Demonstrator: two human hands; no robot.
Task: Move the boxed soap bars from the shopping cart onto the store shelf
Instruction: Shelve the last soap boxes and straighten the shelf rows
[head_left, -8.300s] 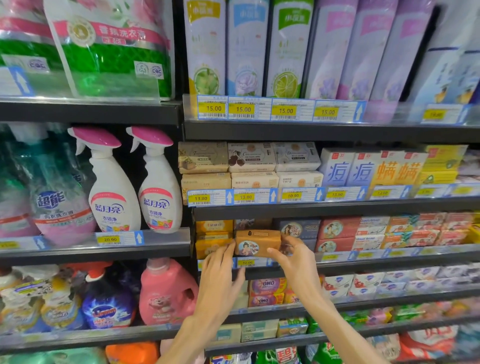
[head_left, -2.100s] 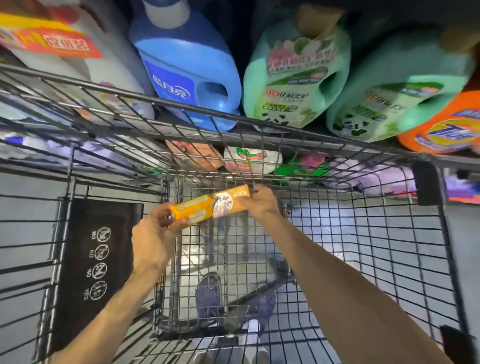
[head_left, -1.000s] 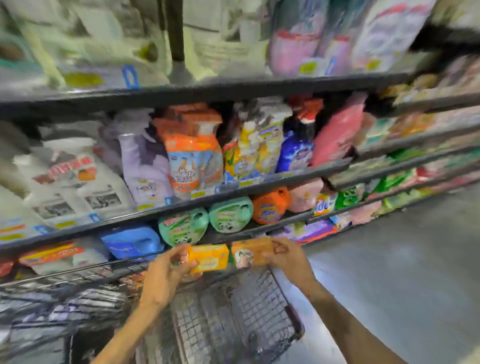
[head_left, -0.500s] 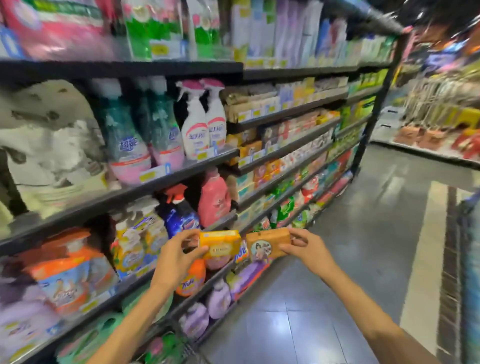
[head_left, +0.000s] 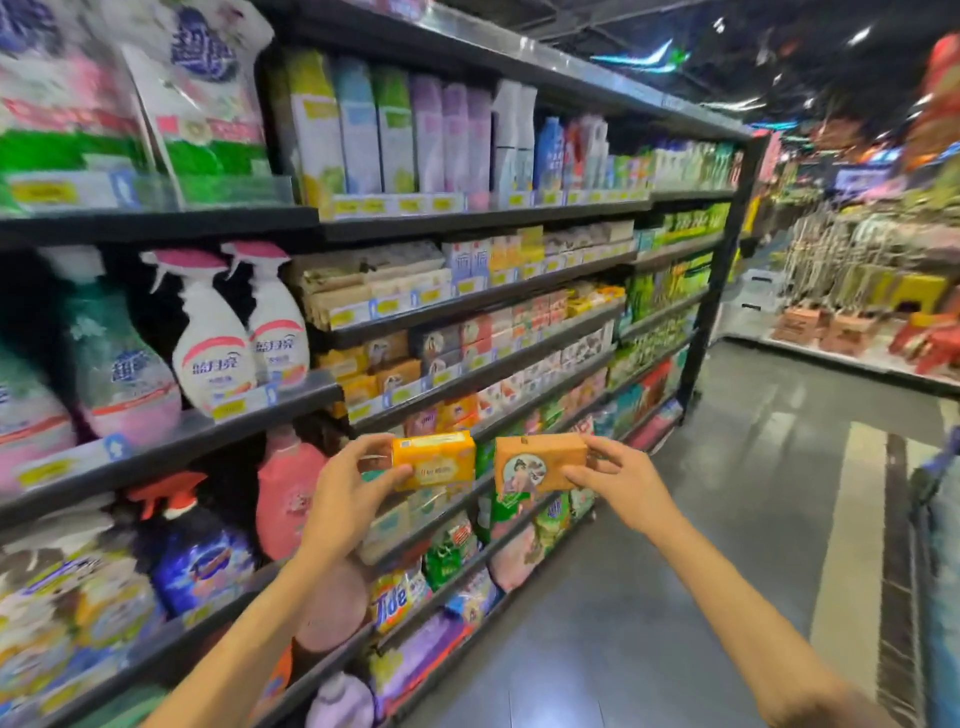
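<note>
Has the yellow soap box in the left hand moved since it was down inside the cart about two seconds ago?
Yes. The yellow soap box, gripped by the left hand, is up out of the cart, level with the shelf that holds matching boxes.

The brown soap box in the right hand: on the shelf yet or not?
Not yet. The brown soap box is pinched in the right hand, out in front of the shelves.

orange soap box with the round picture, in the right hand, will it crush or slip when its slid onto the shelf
The orange soap box probably stays stiff: its edges look straight under the right hand. Its flat faces should let it sit without rolling. Its surface looks matte, so slipping seems unlikely, though blur hides detail. The left hand grips a yellow soap box of similar shape.
</note>
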